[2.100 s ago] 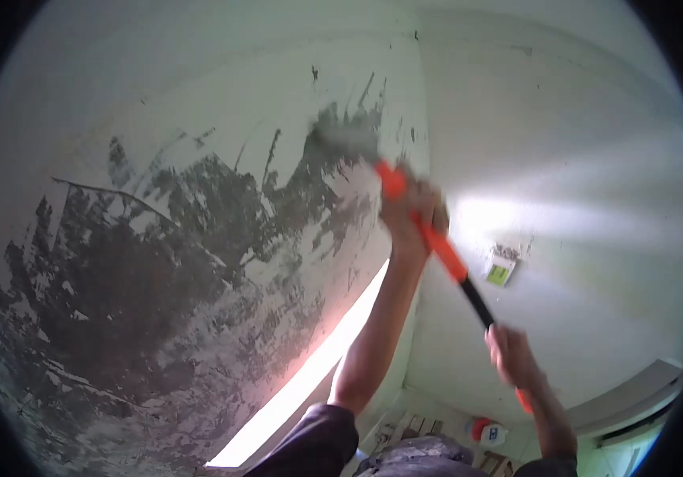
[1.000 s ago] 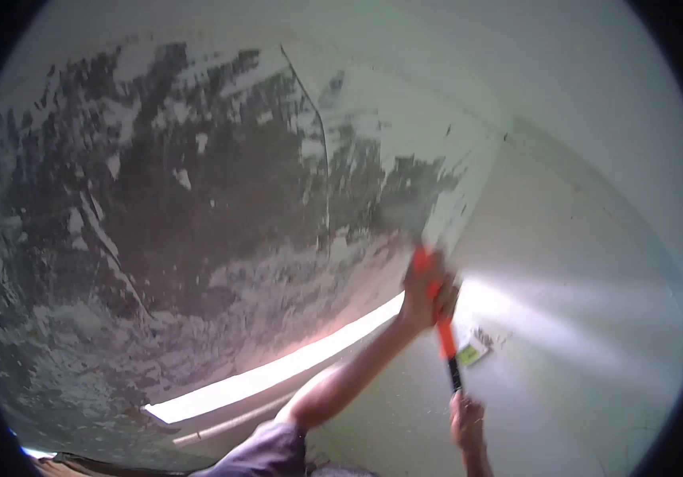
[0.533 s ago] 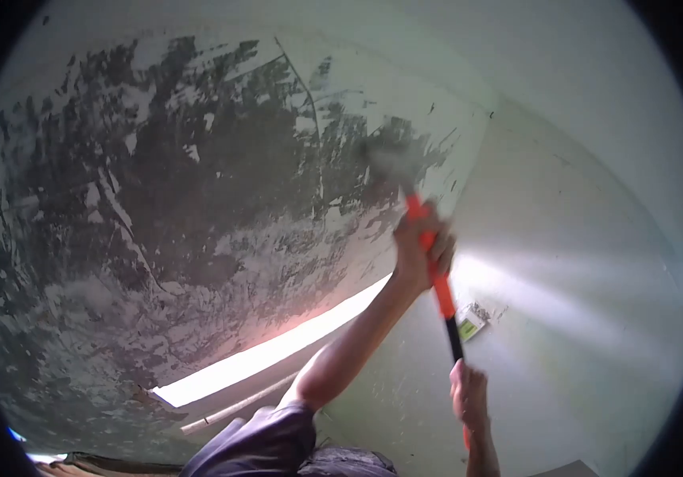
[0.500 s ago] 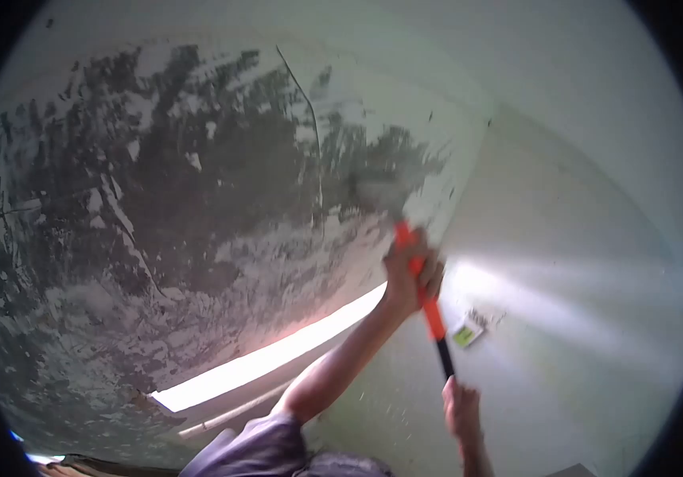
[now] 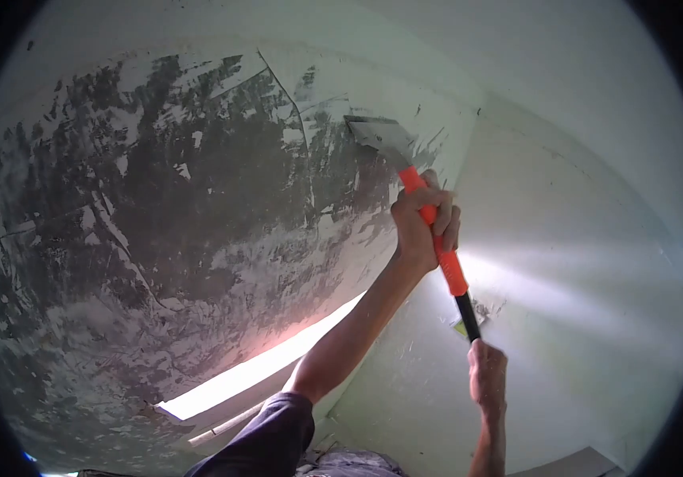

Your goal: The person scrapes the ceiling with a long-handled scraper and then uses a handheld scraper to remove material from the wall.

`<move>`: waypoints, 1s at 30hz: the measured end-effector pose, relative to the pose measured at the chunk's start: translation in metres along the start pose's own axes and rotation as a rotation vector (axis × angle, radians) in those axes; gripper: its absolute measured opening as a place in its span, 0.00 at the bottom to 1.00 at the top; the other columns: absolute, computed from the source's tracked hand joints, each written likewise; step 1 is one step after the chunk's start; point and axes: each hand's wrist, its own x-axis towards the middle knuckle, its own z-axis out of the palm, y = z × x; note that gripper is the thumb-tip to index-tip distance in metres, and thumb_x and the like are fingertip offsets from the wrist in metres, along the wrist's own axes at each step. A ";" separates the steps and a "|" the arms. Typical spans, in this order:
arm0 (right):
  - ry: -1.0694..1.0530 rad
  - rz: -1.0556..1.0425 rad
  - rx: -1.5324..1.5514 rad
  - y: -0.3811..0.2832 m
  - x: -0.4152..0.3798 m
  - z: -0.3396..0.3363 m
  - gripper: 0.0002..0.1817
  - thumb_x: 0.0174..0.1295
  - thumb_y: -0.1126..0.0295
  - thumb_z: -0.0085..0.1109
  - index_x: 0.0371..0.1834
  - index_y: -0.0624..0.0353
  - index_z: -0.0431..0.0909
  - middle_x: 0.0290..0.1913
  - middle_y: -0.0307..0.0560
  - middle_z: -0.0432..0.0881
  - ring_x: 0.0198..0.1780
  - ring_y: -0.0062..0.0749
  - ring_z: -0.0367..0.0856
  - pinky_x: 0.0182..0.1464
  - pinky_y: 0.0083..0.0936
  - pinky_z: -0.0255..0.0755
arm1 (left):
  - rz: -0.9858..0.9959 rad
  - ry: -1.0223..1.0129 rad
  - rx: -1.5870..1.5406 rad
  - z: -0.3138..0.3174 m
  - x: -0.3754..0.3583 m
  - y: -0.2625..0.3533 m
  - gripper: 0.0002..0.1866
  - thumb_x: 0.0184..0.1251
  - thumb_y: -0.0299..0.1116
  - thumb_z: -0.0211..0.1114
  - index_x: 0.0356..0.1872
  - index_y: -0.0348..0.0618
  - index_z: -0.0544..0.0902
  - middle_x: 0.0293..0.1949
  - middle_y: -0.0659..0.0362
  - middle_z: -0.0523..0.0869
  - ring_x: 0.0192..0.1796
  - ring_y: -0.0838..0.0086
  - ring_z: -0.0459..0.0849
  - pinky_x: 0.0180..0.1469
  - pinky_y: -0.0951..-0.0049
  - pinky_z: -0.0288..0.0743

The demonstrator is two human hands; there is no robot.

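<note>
A long-handled scraper [image 5: 452,274] slants up across the middle of the view, with an orange and black handle and a wide flat metal blade. My left hand [image 5: 415,226] is wrapped round the orange part below the blade. Lower down, my right hand [image 5: 488,374] grips the black end of the handle. The blade lies at the upper right margin of a dark grey patch on the scraped surface [image 5: 214,175], where ragged white coating remains around it. Whether the blade's edge presses on the surface cannot be told.
A bright window-like strip [image 5: 262,362] runs below the scraped surface, with a pale pipe [image 5: 226,424] beneath it. To the right stands a pale wall [image 5: 580,215] crossed by light. A small green and white object [image 5: 461,326] on it is partly behind the handle.
Both hands and the scraper have moved up and slightly right. The blade, blurred before, now shows clearly higher on the surface. Both hands keep their hold.
</note>
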 end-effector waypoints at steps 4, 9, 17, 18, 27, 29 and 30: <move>-0.112 -0.152 -0.179 0.040 -0.047 0.017 0.27 0.71 0.55 0.44 0.20 0.69 0.68 0.21 0.70 0.65 0.23 0.65 0.68 0.27 0.51 0.58 | 0.032 -0.071 -0.025 -0.013 -0.053 0.007 0.06 0.53 0.35 0.53 0.22 0.52 0.66 0.07 0.63 0.61 0.04 0.72 0.59 0.07 0.67 0.53; -0.091 -0.036 -0.021 -0.043 -0.022 0.007 0.20 0.71 0.64 0.45 0.20 0.62 0.67 0.14 0.54 0.65 0.16 0.43 0.65 0.22 0.43 0.55 | 0.010 -0.006 0.043 0.012 0.005 0.022 0.07 0.57 0.34 0.55 0.25 0.51 0.65 0.08 0.65 0.60 0.06 0.75 0.60 0.08 0.73 0.57; -0.043 0.006 -0.016 -0.031 -0.016 0.012 0.28 0.74 0.58 0.40 0.14 0.63 0.64 0.12 0.55 0.64 0.15 0.44 0.66 0.21 0.43 0.54 | -0.042 0.003 -0.022 0.004 -0.009 0.020 0.05 0.57 0.33 0.52 0.26 0.50 0.65 0.08 0.65 0.61 0.06 0.75 0.60 0.07 0.72 0.55; -0.098 0.040 -0.002 -0.047 -0.020 0.000 0.28 0.75 0.56 0.39 0.16 0.62 0.61 0.12 0.47 0.63 0.15 0.38 0.64 0.19 0.36 0.55 | -0.023 0.020 -0.036 0.005 -0.015 0.019 0.05 0.57 0.33 0.52 0.25 0.50 0.65 0.08 0.65 0.60 0.06 0.75 0.60 0.06 0.73 0.55; -0.097 0.044 -0.043 -0.043 -0.030 -0.016 0.32 0.73 0.49 0.40 0.14 0.61 0.62 0.13 0.38 0.54 0.19 0.25 0.53 0.22 0.34 0.52 | 0.033 0.069 0.022 0.029 -0.007 0.021 0.05 0.55 0.31 0.50 0.23 0.50 0.65 0.08 0.63 0.60 0.05 0.74 0.59 0.06 0.72 0.55; -0.116 -0.150 -0.169 -0.002 -0.047 -0.004 0.32 0.73 0.49 0.39 0.14 0.61 0.63 0.13 0.39 0.54 0.18 0.26 0.54 0.22 0.35 0.53 | -0.002 0.030 0.005 0.017 -0.033 0.022 0.05 0.55 0.31 0.51 0.23 0.49 0.65 0.08 0.63 0.60 0.06 0.74 0.60 0.08 0.71 0.56; 0.074 -0.586 -0.405 0.055 -0.048 0.011 0.32 0.73 0.50 0.39 0.14 0.62 0.64 0.11 0.42 0.59 0.17 0.28 0.60 0.22 0.36 0.56 | -0.018 -0.008 -0.006 0.009 -0.042 0.025 0.05 0.55 0.31 0.51 0.23 0.49 0.65 0.09 0.64 0.60 0.06 0.74 0.61 0.09 0.71 0.57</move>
